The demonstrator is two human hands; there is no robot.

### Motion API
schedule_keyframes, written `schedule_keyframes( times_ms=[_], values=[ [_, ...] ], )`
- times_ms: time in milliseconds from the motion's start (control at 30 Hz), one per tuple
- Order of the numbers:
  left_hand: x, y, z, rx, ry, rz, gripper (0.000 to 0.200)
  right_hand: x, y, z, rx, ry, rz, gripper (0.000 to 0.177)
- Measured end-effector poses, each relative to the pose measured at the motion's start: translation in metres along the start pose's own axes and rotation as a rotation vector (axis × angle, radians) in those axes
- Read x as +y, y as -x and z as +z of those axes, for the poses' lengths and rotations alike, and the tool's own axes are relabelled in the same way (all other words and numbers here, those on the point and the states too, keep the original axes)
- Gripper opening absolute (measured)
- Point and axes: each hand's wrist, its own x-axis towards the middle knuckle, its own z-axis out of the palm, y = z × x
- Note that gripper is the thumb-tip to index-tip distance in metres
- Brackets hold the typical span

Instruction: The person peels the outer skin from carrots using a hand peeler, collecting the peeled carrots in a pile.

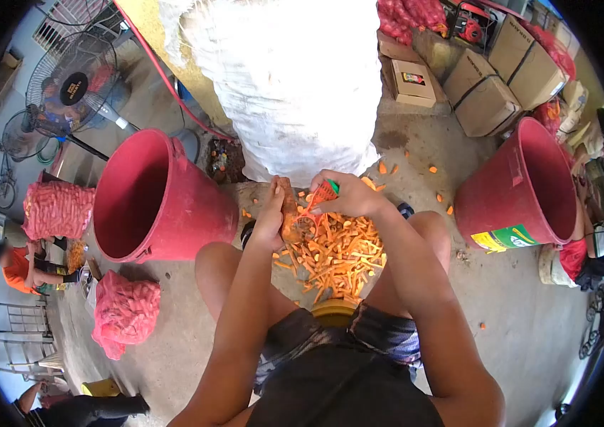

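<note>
While your left hand (270, 217) has its grip wrapped round the carrot (288, 206), your right hand (350, 196) has its grip pinched on the peeler (322, 192). Carrot is held between your knees, above the floor, long axis running near-to-far. Peeler lies just right of the carrot; its blade end looks to be touching the carrot's right flank about mid-length. Right hand is the one at the blade, left hand owns the carrot. Directly under both: pile of orange peelings (337, 256) on the concrete floor (515, 313). Containers: red bucket (163, 196) just left of your left knee, mouth tipped toward you; second red bucket (519, 188) off to the right, well apart. Can't tell what's in either. Far side: white sack (295, 78), full. Left: mesh bags of carrots (56, 210), packed tight.
</note>
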Motion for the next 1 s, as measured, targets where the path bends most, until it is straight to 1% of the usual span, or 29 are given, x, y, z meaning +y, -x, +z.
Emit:
schedule_keyframes(
  times_ms=[33, 67, 133, 200, 267, 367, 400, 433, 467, 500, 533, 567, 633, 667, 733, 800, 833, 867, 933, 1000],
  values=[
    [0.001, 0.003, 0.003, -0.047, 0.023, -0.022, 0.059, 0.002, 0.000, 0.004, -0.004, -0.031, -0.063, 0.045],
    [0.003, 0.006, 0.007, -0.094, 0.047, -0.045, 0.060, 0.004, -0.001, 0.006, -0.005, -0.032, -0.058, 0.045],
    [0.003, 0.007, 0.008, -0.098, 0.017, -0.084, 0.059, 0.002, -0.001, 0.009, -0.030, 0.087, -0.112, 0.045],
    [0.001, 0.005, 0.006, -0.101, -0.013, -0.120, 0.059, 0.004, -0.003, 0.013, -0.049, 0.101, -0.141, 0.043],
    [-0.004, 0.001, 0.001, -0.154, -0.005, -0.165, 0.059, 0.006, -0.003, 0.017, -0.067, 0.116, -0.170, 0.041],
    [-0.006, 0.004, 0.003, -0.179, 0.033, -0.223, 0.056, 0.000, 0.000, 0.018, -0.067, 0.095, -0.204, 0.039],
    [-0.009, 0.002, 0.003, -0.180, 0.033, -0.226, 0.056, -0.001, 0.001, 0.018, -0.054, 0.090, -0.215, 0.037],
    [-0.012, 0.000, 0.003, -0.134, 0.115, -0.241, 0.048, -0.001, 0.001, 0.018, -0.041, 0.084, -0.226, 0.036],
    [-0.015, -0.002, 0.003, -0.088, 0.197, -0.256, 0.045, 0.005, -0.002, 0.016, -0.038, 0.084, -0.224, 0.036],
    [-0.013, 0.003, 0.007, -0.090, 0.196, -0.259, 0.045, 0.018, -0.008, 0.011, 0.047, 0.077, -0.268, 0.034],
    [-0.008, 0.013, 0.014, -0.085, 0.127, -0.283, 0.045, 0.023, -0.012, 0.004, 0.133, 0.071, -0.313, 0.033],
    [-0.002, 0.022, 0.021, -0.081, 0.056, -0.306, 0.046, 0.028, -0.014, -0.006, 0.137, 0.071, -0.312, 0.033],
    [0.007, 0.036, 0.033, -0.081, 0.028, -0.323, 0.047, 0.031, -0.015, -0.023, 0.182, -0.052, 0.027, 0.038],
    [0.009, 0.039, 0.036, -0.079, 0.003, -0.338, 0.048, 0.032, -0.016, -0.023, 0.187, -0.053, 0.027, 0.038],
    [0.006, 0.037, 0.029, -0.095, -0.039, -0.332, 0.047, 0.037, -0.019, -0.025, 0.250, 0.048, 0.145, 0.035],
    [0.003, 0.027, 0.013, -0.107, -0.080, -0.323, 0.047, 0.047, -0.022, -0.023, 0.263, 0.075, 0.136, 0.037],
    [0.001, 0.021, 0.002, -0.193, -0.124, -0.360, 0.045, 0.055, -0.024, -0.021, 0.274, 0.100, 0.129, 0.039],
    [-0.003, 0.015, -0.007, -0.280, -0.170, -0.395, 0.053, 0.062, -0.025, -0.024, 0.274, 0.100, 0.127, 0.039],
    [0.014, 0.038, 0.008, -0.275, -0.141, -0.365, 0.052, 0.071, -0.028, -0.033, 0.332, 0.275, 0.291, 0.043],
    [0.024, 0.046, 0.011, -0.263, -0.113, -0.335, 0.052, 0.067, -0.028, -0.033, 0.338, 0.231, 0.245, 0.044]
  ],
)
